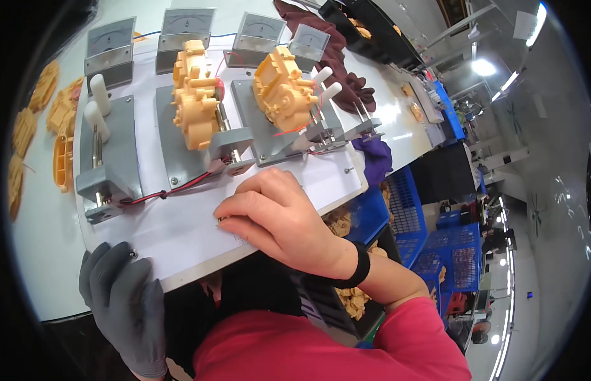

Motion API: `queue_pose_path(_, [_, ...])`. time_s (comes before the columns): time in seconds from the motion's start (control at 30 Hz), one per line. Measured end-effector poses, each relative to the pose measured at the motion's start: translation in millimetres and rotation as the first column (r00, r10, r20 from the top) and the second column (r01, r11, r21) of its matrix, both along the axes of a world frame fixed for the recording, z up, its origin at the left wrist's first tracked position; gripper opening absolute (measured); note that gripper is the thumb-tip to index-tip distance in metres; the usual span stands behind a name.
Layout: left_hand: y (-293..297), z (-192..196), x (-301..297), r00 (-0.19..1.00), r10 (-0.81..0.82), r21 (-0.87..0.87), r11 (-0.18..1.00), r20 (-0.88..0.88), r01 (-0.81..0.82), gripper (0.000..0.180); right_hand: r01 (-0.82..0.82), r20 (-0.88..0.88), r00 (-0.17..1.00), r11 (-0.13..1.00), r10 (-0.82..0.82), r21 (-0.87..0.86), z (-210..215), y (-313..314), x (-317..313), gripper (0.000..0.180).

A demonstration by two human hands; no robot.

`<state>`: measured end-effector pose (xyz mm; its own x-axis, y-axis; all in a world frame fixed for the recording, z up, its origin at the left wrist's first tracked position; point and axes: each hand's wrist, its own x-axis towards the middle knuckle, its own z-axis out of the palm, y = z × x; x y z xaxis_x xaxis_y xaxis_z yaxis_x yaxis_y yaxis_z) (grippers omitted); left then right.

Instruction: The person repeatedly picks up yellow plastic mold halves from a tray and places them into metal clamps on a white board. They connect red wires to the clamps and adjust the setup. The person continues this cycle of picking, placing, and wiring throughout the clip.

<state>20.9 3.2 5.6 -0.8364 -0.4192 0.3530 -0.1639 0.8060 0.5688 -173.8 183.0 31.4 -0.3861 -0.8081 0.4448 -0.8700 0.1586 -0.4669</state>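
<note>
My left hand, in a grey glove, rests at the near left edge of the white board, its fingers stretched out and holding nothing. A small screw shows beside its fingertips. My bare right hand is low over the board's near middle, with thumb and fingers pinched together. A tiny metallic bit shows at the fingertips, too small to name. Beyond it, one orange-yellow plastic gearbox housing is mounted on a grey fixture, and another housing sits on the fixture to its right.
A fixture with white pegs bears no housing. Several analog meters line the back. Loose housings lie at left. Red and black wires cross the board. Brown cloth, purple cloth and blue crates are at right.
</note>
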Motion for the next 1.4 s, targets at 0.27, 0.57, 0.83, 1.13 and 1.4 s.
queue_pose_path(0.27, [1,-1,-1,1.0,-0.026,-0.012,1.0,0.009,0.026,0.02,0.026,-0.041,0.999,0.998,-0.028,-0.064,-10,1,1,0.02])
queue_pose_path(0.57, [2,-1,2,1.0,0.009,0.079,0.997,0.009,-0.009,0.024,0.039,-0.058,0.997,0.992,-0.046,-0.122,-10,-1,3,0.015])
queue_pose_path(0.83, [-1,-11,2,0.999,0.032,0.133,0.991,-0.016,-0.03,0.022,0.047,-0.083,0.994,0.978,-0.065,-0.201,-18,0,3,0.015])
queue_pose_path(1.13, [-7,-11,-2,0.997,0.0,0.084,0.996,-0.076,0.006,0.024,0.019,-0.207,0.976,0.965,-0.075,-0.261,-26,-5,1,0.014])
queue_pose_path(1.4, [5,6,-14,0.997,-0.013,0.069,0.997,-0.072,0.018,0.026,0.043,-0.263,0.958,0.965,-0.114,-0.259,-29,1,2,0.016])
